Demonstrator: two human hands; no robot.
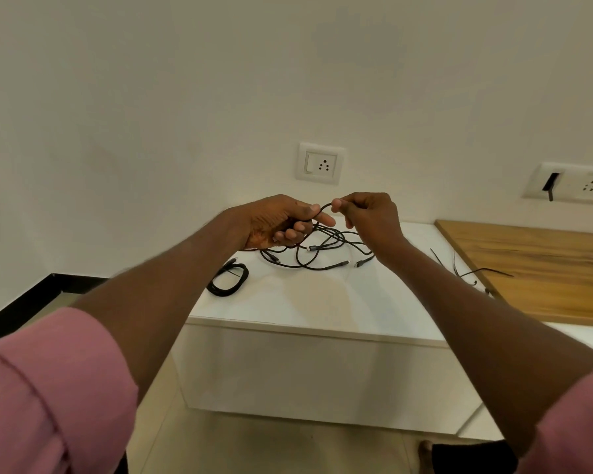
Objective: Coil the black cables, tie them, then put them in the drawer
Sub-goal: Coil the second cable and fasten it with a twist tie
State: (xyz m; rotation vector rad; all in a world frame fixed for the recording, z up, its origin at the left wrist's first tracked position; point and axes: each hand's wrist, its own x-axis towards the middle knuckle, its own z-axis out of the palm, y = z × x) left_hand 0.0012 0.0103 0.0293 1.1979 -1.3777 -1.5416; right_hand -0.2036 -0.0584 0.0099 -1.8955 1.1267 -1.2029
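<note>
A tangle of loose black cables (317, 254) lies on the white cabinet top (308, 299) near the wall. My left hand (281, 222) is closed around a length of one black cable just above the tangle. My right hand (368, 213) pinches the same cable a little to the right, and a short loop (323, 207) arcs between the two hands. A coiled black cable (227, 279) rests apart at the cabinet's left edge. Thin black ties (459, 266) lie at the right edge. No drawer opening shows on the cabinet front (305, 371).
A wooden desktop (541, 265) adjoins the cabinet on the right. A wall socket (320, 163) sits above the cabinet, and another switch plate (575, 184) is further right. The floor (254, 446) and a black skirting (31, 299) lie left and below.
</note>
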